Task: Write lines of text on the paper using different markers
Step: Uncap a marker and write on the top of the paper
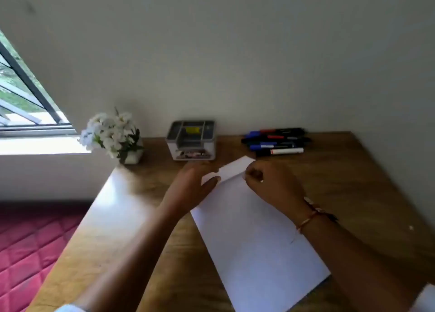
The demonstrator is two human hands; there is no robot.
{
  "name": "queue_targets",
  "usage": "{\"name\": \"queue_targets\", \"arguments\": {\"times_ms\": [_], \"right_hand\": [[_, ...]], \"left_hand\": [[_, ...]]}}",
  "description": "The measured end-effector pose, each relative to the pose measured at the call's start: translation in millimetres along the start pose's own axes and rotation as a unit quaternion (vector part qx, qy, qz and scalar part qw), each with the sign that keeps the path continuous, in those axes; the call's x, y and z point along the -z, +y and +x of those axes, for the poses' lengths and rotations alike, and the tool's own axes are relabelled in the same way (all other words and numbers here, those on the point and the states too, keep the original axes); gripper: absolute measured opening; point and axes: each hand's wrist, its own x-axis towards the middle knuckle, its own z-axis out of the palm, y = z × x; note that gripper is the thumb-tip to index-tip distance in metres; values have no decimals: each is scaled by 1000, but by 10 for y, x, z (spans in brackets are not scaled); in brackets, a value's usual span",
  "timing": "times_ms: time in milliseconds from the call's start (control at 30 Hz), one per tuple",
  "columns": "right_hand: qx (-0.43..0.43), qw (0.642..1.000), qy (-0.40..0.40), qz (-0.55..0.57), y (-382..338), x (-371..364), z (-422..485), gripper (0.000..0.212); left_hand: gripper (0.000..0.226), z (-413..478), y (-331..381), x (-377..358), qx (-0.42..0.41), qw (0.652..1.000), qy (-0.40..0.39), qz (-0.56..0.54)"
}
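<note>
The paper (254, 236) lies on the wooden desk (353, 194) with its long axis running away from the person, the far end leaning a little left, the near end off the bottom of the view. That far end is off the desk and bent up, caught between both hands.

Left hand (193, 186): fingers reach behind the raised flap, thumb across the front, so it grips the far left corner. The blur here is heavy, so the exact finger positions cannot be read. Right hand (270, 184): fingers curled in tight, pinching the far right edge of the same flap. A thin bracelet (308, 219) sits on that wrist, and the forearm crosses over the sheet's right side.

The sheet is plain white, no writing visible, flat under the wrists and lifted only at the top.

Beyond the right hand, near the wall (235, 52), the markers (275, 139) lie in a tight row, long axes running left to right. Blue, red and black show on them, and the nearest one has a white barrel. Neither hand touches them.

Just past the left hand stands a grey organizer (190, 139); further left of it, a pot of white flowers (113, 135), then a window (23, 99).
</note>
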Motion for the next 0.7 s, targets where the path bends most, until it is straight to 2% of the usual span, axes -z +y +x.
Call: {"name": "queue_targets", "arguments": {"times_ms": [100, 200, 300, 400, 567, 700], "right_hand": [[19, 998, -17, -53, 137, -135, -47, 21], [20, 999, -10, -44, 237, -221, -113, 21], [16, 997, 57, -51, 329, -144, -15, 16], [21, 987, 114, -111, 462, -29, 169, 23], [-10, 975, 60, -215, 721, 60, 441, 36], [9, 962, 39, -270, 784, 33, 542, 39]], "left_hand": [[38, -113, -208, -160, 25, 998, -46, 42], [40, -188, -269, -197, 21, 996, -81, 35], [29, -179, -240, -132, -4, 996, -81, 34], [28, -208, -186, -80, 2, 997, -77, 26], [24, -216, -195, -42, -3, 996, -92, -3], [18, -158, -262, -58, -1, 996, -91, -11]]}}
